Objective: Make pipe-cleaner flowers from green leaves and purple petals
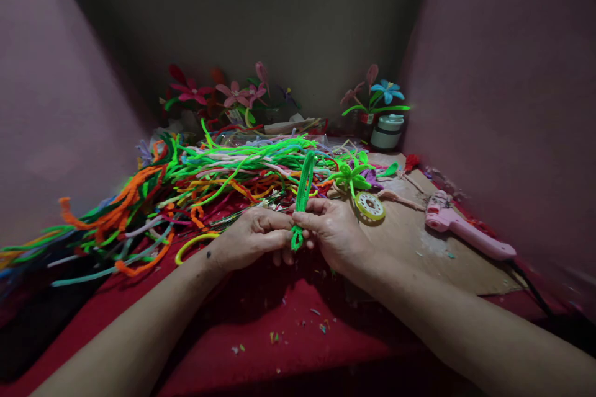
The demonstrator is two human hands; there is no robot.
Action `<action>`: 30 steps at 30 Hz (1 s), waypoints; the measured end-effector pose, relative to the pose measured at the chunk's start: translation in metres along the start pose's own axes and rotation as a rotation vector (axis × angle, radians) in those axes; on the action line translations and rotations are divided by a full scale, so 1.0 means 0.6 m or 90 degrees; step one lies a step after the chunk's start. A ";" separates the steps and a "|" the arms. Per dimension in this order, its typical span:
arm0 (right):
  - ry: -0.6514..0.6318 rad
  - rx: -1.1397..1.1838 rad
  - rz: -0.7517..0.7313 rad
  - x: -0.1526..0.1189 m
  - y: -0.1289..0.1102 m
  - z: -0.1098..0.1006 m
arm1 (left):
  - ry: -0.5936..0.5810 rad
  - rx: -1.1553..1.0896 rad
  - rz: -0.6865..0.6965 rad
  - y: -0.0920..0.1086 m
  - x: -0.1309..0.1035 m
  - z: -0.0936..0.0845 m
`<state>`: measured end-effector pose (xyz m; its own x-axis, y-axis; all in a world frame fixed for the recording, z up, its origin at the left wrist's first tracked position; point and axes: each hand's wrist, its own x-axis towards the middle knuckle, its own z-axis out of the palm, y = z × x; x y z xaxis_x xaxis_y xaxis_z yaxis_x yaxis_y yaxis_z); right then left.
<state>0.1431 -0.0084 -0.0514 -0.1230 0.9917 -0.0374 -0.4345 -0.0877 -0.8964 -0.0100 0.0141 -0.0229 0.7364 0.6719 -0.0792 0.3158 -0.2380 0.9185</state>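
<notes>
A green pipe-cleaner piece [305, 183] stands nearly upright between my hands, a long narrow loop above and a small twisted loop below. My left hand [261, 234] pinches it from the left near its lower end. From the right, my right hand [328, 229] grips it with thumb and fingers at about the same height. Behind them lies a large heap of pipe cleaners [233, 164], mostly green, with orange, red, yellow and white ones. Right of the heap is a bright green pipe-cleaner flower [350, 178], beside a round yellow-rimmed dial [370, 206].
A pink glue gun [470, 236] lies on a cardboard sheet [400, 248] at the right. Finished flowers [193, 92] and a pale lidded jar [388, 131] stand at the back. Small scraps dot the red cloth [261, 347]. A yellow ring [186, 249] sits by my left wrist.
</notes>
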 end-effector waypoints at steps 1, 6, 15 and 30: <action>-0.002 0.007 0.001 0.000 -0.001 0.000 | -0.004 0.001 -0.001 0.001 0.000 0.000; -0.007 0.039 0.015 -0.001 -0.002 0.001 | -0.016 -0.005 0.006 0.005 -0.001 -0.001; -0.006 0.085 0.055 -0.003 -0.009 0.005 | -0.027 -0.038 0.018 0.000 -0.003 -0.002; 0.006 -0.281 -0.061 -0.020 -0.019 0.015 | 0.350 -0.025 -0.031 0.018 0.006 -0.003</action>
<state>0.1416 -0.0199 -0.0372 -0.0924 0.9943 0.0531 -0.0210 0.0513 -0.9985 -0.0053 0.0154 -0.0126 0.2980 0.9510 0.0821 0.3115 -0.1782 0.9334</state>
